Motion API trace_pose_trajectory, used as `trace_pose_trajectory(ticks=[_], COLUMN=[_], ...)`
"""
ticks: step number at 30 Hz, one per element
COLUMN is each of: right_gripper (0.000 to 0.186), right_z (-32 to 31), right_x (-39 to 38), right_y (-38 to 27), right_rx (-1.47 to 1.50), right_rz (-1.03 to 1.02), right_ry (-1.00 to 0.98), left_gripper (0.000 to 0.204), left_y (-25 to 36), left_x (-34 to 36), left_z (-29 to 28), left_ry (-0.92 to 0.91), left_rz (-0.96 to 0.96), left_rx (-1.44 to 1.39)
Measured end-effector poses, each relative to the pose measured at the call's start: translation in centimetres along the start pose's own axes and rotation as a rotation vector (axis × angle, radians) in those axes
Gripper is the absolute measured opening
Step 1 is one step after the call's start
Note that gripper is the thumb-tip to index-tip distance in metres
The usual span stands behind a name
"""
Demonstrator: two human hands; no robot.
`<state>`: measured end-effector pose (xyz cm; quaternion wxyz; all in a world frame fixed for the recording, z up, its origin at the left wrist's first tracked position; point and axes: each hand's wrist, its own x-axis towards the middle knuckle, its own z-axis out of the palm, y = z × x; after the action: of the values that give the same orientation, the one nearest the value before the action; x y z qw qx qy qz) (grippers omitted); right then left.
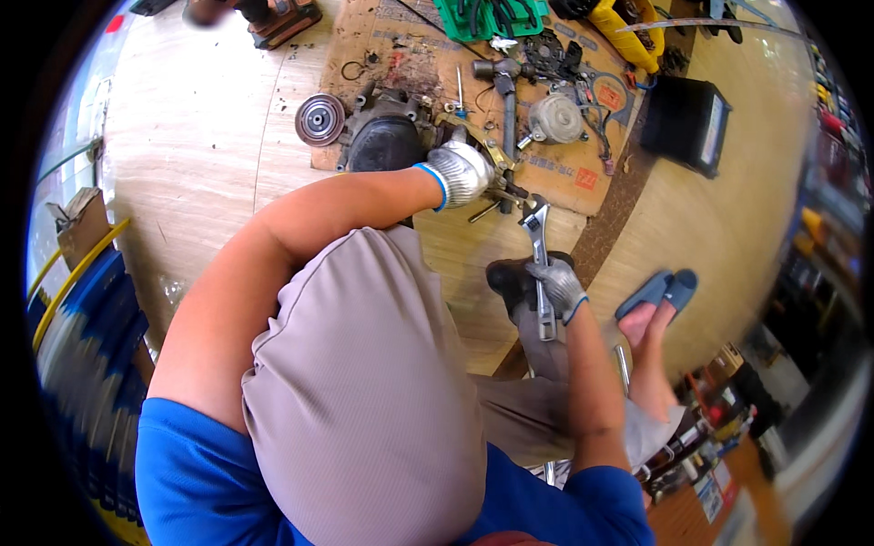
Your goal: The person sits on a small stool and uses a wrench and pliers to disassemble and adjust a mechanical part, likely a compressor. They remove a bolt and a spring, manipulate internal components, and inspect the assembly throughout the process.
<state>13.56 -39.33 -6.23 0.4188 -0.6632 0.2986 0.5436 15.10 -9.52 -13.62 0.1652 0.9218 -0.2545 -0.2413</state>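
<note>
My right hand [558, 284], in a grey-white work glove, is wrapped round the handle of a silver adjustable wrench [537, 233]. The wrench's jaw points away from me, close to the end of a small metal assembly; whether it grips that end I cannot tell. My left hand [460, 172], gloved with a blue cuff, is closed on a gold-coloured metal bracket [499, 156] at the near edge of the cardboard. Its fingers hide part of the bracket. Just left of this hand lies a motor-like unit [387, 141] with a black cover.
A cardboard sheet [414, 55] carries a hammer [508, 105], a round silver housing [555, 119] and a pulley [320, 120]. Beyond are a green tool case [452, 20] and a yellow container [628, 35]. A black box [683, 125] and another person's sandalled feet [657, 296] are at right.
</note>
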Motion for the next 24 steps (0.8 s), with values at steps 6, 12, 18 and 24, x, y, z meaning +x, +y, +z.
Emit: trace_pose_trajectory(ticks=[6, 12, 18, 24], right_gripper=[0.019, 0.025, 0.023, 0.022], right_z=[-1.4, -1.7, -2.3, -1.9], right_x=[-1.1, -0.6, -1.7, -1.0], right_y=[-2.5, -4.8, -7.5, -9.9], right_rx=[-0.17, -0.391, -0.335, -0.44], right_rz=[0.048, 0.103, 0.183, 0.282], right_ry=[-0.015, -0.034, -0.091, -0.092], left_gripper=[0.023, 0.024, 0.028, 0.028], left_y=[0.1, 0.2, 0.2, 0.3], left_x=[0.1, 0.1, -0.2, -0.3], left_z=[0.1, 0.4, -0.6, -0.7], left_ry=[-0.008, 0.005, -0.035, -0.02], left_rz=[-0.005, -0.005, -0.015, -0.013], left_rx=[-0.018, 0.026, -0.058, -0.004])
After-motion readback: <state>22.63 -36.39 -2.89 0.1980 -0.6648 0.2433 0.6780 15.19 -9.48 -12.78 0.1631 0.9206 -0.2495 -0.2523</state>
